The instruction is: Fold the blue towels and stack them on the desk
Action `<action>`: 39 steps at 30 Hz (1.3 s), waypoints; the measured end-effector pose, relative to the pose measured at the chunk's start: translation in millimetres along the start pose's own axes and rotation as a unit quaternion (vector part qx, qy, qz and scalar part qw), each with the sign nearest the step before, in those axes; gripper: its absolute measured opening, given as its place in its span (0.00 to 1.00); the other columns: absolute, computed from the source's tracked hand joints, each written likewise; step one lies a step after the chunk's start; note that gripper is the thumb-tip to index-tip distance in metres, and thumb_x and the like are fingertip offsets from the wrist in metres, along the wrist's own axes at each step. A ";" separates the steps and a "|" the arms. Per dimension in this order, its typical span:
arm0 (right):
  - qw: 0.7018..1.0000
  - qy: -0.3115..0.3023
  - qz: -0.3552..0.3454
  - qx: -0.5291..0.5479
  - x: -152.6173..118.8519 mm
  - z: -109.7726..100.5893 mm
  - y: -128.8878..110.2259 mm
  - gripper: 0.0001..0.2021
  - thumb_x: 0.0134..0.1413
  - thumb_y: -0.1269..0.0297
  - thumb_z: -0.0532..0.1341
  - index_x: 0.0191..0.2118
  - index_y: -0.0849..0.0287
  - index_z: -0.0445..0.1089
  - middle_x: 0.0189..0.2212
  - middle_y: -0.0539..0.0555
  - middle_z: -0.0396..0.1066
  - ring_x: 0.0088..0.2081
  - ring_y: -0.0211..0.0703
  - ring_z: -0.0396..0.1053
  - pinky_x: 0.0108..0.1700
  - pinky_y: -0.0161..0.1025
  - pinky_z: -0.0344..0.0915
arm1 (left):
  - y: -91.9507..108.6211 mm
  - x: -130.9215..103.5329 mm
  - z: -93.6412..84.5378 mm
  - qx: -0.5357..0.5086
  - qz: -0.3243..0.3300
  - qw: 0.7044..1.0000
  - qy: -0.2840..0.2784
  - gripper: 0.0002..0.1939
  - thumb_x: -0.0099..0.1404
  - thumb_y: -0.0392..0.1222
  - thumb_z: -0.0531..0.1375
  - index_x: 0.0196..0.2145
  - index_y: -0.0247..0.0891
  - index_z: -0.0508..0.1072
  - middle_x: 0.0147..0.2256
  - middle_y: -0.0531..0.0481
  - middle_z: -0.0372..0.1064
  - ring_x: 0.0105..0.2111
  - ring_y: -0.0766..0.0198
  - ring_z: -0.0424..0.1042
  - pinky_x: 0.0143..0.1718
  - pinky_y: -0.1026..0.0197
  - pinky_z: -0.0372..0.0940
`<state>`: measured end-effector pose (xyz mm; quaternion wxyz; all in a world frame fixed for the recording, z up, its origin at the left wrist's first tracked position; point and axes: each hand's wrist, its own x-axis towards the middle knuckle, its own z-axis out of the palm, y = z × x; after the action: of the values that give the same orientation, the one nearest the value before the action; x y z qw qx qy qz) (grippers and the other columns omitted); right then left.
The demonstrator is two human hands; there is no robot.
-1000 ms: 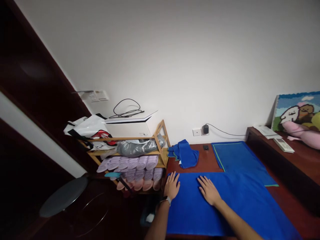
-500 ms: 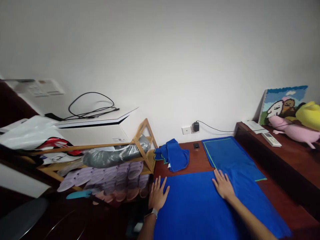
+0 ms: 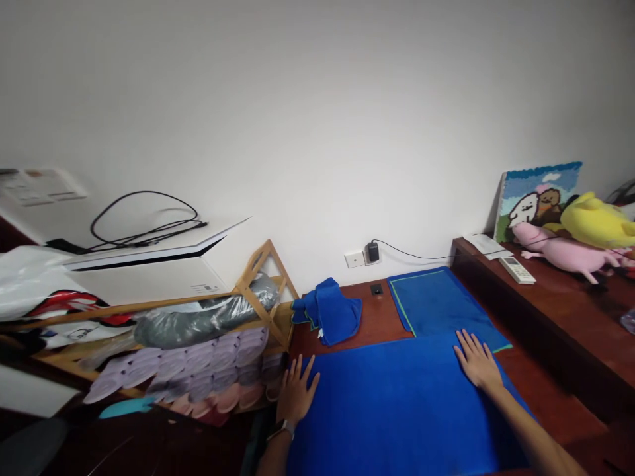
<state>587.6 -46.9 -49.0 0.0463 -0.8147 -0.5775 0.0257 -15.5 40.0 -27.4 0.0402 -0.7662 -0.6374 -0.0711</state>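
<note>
A large blue cloth (image 3: 391, 403) lies spread over the reddish-brown table (image 3: 374, 324), looking mostly smooth. My left hand (image 3: 296, 390) rests at its left edge, fingers apart, a watch on the wrist. Flat near the cloth's far right corner is my right hand (image 3: 477, 362), its fingers spread. Behind that hand, a folded blue cloth with green edging (image 3: 436, 301) lies flat, partly overlapped by the large one. A crumpled blue cloth (image 3: 333, 311) with a small white tag sits at the table's far left.
Left of the table stands a wooden rack (image 3: 268, 291) with several lilac slippers (image 3: 223, 350) and a white box (image 3: 159, 277) on top. A black plug (image 3: 373, 250) is in the wall socket. On the right ledge are a remote (image 3: 517, 270) and a pink plush toy (image 3: 560, 250).
My right hand has moved to the right across the large cloth, whose right part now lies flatter and straighter. My left hand stays at the left edge. The view has turned slightly right.
</note>
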 end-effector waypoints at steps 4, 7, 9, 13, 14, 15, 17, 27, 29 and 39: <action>1.000 0.013 0.001 0.000 1.8 -4.8 1.4 0.37 0.70 0.44 0.38 0.78 0.53 0.50 0.77 0.52 0.51 0.76 0.51 0.49 0.75 0.56 0.45 | -3.0 0.9 2.5 0.008 0.000 1.000 0.000 0.32 0.78 0.62 0.48 0.74 0.53 0.58 0.75 0.44 0.52 0.74 0.46 0.53 0.71 0.38 0.53; 1.000 0.011 0.001 0.001 0.9 -3.0 2.2 0.37 0.70 0.44 0.39 0.78 0.52 0.49 0.77 0.52 0.49 0.77 0.53 0.47 0.76 0.57 0.43 | -5.0 0.9 4.6 0.006 0.005 1.000 0.000 0.32 0.78 0.62 0.48 0.74 0.52 0.58 0.75 0.43 0.53 0.74 0.47 0.54 0.71 0.38 0.53; 1.000 0.005 0.014 0.002 -0.4 -1.4 2.1 0.37 0.70 0.44 0.38 0.79 0.52 0.47 0.78 0.51 0.45 0.78 0.54 0.43 0.76 0.59 0.40 | -4.4 0.6 4.5 0.003 0.005 1.000 0.001 0.32 0.78 0.61 0.48 0.74 0.52 0.58 0.75 0.43 0.53 0.74 0.47 0.53 0.71 0.38 0.54; 0.999 -0.005 0.035 0.021 0.9 -2.0 13.7 0.37 0.70 0.44 0.37 0.79 0.51 0.44 0.79 0.53 0.43 0.78 0.55 0.42 0.76 0.62 0.40 | 0.5 -0.5 1.2 0.003 -0.001 1.000 0.004 0.31 0.78 0.60 0.49 0.73 0.53 0.60 0.75 0.45 0.54 0.74 0.46 0.54 0.71 0.38 0.54; 0.999 -0.007 0.046 0.027 2.4 -3.2 19.4 0.37 0.70 0.44 0.37 0.79 0.52 0.45 0.79 0.54 0.44 0.78 0.56 0.43 0.76 0.63 0.42 | 1.7 -0.8 0.5 0.004 -0.001 1.000 0.004 0.31 0.78 0.60 0.49 0.73 0.52 0.60 0.75 0.45 0.54 0.74 0.46 0.55 0.71 0.38 0.54; 0.997 -0.008 0.063 0.031 4.1 -4.9 24.6 0.37 0.70 0.45 0.36 0.79 0.53 0.46 0.79 0.55 0.45 0.77 0.57 0.44 0.75 0.63 0.43 | 2.5 -1.2 0.0 0.003 -0.002 1.000 0.003 0.31 0.78 0.60 0.48 0.73 0.52 0.60 0.75 0.44 0.54 0.74 0.46 0.55 0.71 0.38 0.54; 0.995 -0.003 0.099 0.032 6.4 -9.5 27.6 0.38 0.70 0.48 0.35 0.78 0.60 0.49 0.78 0.59 0.47 0.77 0.59 0.44 0.75 0.63 0.43 | 3.3 -1.7 -0.2 0.001 -0.004 1.000 0.003 0.31 0.78 0.60 0.48 0.74 0.51 0.60 0.75 0.44 0.54 0.74 0.46 0.54 0.71 0.38 0.53; 0.951 -0.014 -0.277 0.137 -40.6 -14.4 -206.3 0.35 0.75 0.45 0.40 0.77 0.58 0.51 0.76 0.57 0.51 0.77 0.52 0.48 0.77 0.55 0.46 | 3.3 -1.8 1.9 -0.019 -0.006 1.000 0.004 0.31 0.78 0.60 0.49 0.74 0.51 0.58 0.76 0.43 0.52 0.75 0.46 0.52 0.72 0.37 0.52; 0.945 -0.029 -0.293 0.143 -41.0 -8.1 -218.3 0.34 0.75 0.46 0.41 0.77 0.57 0.51 0.76 0.57 0.52 0.76 0.52 0.49 0.76 0.57 0.48 | 3.1 -1.8 1.3 -0.018 -0.005 1.000 0.003 0.32 0.78 0.60 0.49 0.74 0.50 0.58 0.75 0.43 0.52 0.74 0.45 0.53 0.72 0.37 0.52; 0.996 -0.039 -0.066 0.042 11.6 -9.7 21.8 0.37 0.71 0.48 0.38 0.78 0.62 0.48 0.77 0.57 0.47 0.78 0.52 0.43 0.77 0.57 0.44 | 5.0 -1.7 -0.8 -0.025 -0.008 1.000 0.001 0.31 0.78 0.60 0.49 0.74 0.52 0.58 0.76 0.45 0.52 0.75 0.46 0.52 0.73 0.38 0.50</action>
<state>612.8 -43.6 -41.6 0.0597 -0.7701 -0.6302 0.0790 -10.9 37.3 -26.7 0.0213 -0.7615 -0.6418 -0.0880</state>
